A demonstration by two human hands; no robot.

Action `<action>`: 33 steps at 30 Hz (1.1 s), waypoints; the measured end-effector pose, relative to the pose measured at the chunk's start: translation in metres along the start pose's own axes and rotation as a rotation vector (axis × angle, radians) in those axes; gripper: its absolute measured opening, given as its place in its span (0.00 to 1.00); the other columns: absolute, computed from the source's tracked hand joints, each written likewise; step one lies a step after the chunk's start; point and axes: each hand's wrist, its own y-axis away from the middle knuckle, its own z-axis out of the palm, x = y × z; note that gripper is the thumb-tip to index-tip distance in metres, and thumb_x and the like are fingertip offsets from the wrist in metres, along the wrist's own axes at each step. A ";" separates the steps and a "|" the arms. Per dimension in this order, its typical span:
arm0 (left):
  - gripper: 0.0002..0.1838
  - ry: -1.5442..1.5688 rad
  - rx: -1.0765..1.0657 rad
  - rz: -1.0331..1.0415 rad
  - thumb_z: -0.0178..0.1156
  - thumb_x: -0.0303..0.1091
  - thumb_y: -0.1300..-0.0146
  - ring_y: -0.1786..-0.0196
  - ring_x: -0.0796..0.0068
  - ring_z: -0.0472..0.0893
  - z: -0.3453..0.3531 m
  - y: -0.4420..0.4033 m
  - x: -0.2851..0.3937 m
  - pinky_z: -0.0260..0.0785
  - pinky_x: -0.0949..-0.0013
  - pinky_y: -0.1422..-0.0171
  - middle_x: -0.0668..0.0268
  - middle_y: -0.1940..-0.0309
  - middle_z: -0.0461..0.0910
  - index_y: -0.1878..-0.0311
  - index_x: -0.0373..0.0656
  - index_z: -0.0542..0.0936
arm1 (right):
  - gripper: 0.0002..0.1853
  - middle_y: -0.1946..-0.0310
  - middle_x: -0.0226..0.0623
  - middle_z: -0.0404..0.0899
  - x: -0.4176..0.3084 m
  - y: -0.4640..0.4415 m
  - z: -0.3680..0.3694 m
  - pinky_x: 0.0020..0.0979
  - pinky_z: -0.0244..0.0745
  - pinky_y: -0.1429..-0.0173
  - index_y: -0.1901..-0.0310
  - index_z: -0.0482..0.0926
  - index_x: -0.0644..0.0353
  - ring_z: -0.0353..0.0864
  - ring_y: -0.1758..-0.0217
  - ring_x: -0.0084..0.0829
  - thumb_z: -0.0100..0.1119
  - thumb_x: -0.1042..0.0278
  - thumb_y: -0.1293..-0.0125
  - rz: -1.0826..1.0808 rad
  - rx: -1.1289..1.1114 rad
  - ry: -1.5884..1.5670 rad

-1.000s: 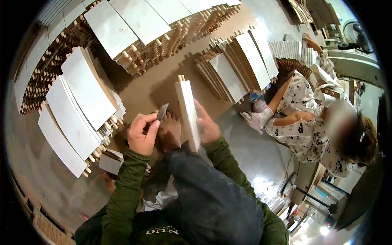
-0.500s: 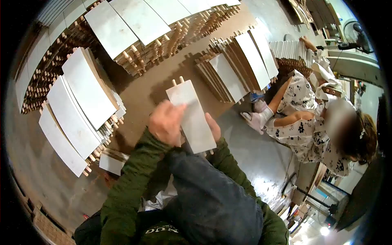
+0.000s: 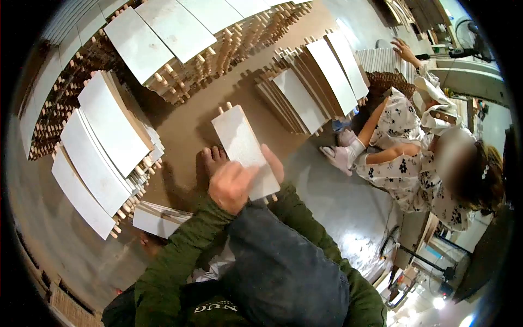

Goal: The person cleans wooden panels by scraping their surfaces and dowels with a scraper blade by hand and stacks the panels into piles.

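Note:
A white rectangular panel (image 3: 242, 144) with light wooden dowel pegs sticking out of both ends is tilted above my lap. My right hand (image 3: 273, 163) grips its right edge, thumb along the side, with the other fingers hidden underneath. Over the panel's lower left part lies my left hand (image 3: 233, 184), fingers curled and pressed against the white face. Whatever those fingers may hold is hidden and slightly blurred. My raised dark trouser leg (image 3: 283, 256) is just below the panel.
Stacks of similar pegged panels stand at the left (image 3: 98, 158), at the back (image 3: 174, 30) and at the right (image 3: 313, 90). A bare foot (image 3: 211, 159) rests on the brown floor sheet. Another person (image 3: 403, 158) sits at the right, one hand on a panel stack.
My left hand has slid down along the panel's face toward its near end. The panel and my right hand have shifted slightly left. The other person's hand has moved slightly on the stack.

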 end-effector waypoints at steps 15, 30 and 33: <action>0.11 0.255 -0.151 -0.068 0.61 0.23 0.51 0.73 0.59 0.74 -0.008 0.006 0.024 0.67 0.62 0.71 0.59 0.78 0.70 0.62 0.41 0.80 | 0.29 0.51 0.45 0.72 -0.016 -0.021 -0.025 0.35 0.68 0.43 0.42 0.63 0.65 0.73 0.50 0.37 0.40 0.47 0.33 0.037 -0.146 -0.033; 0.09 -0.009 0.309 -0.436 0.58 0.22 0.47 0.68 0.62 0.77 -0.023 -0.030 -0.060 0.70 0.67 0.63 0.61 0.70 0.77 0.61 0.38 0.78 | 0.26 0.58 0.50 0.78 -0.026 0.022 -0.014 0.35 0.76 0.54 0.47 0.69 0.71 0.80 0.59 0.39 0.38 0.53 0.34 0.114 -0.253 0.091; 0.10 0.019 0.246 -0.539 0.59 0.26 0.46 0.61 0.66 0.78 -0.012 0.010 -0.065 0.68 0.67 0.55 0.59 0.66 0.79 0.59 0.38 0.79 | 0.26 0.56 0.51 0.77 -0.038 0.020 -0.042 0.38 0.74 0.49 0.48 0.69 0.73 0.79 0.56 0.41 0.38 0.56 0.34 0.142 -0.107 0.216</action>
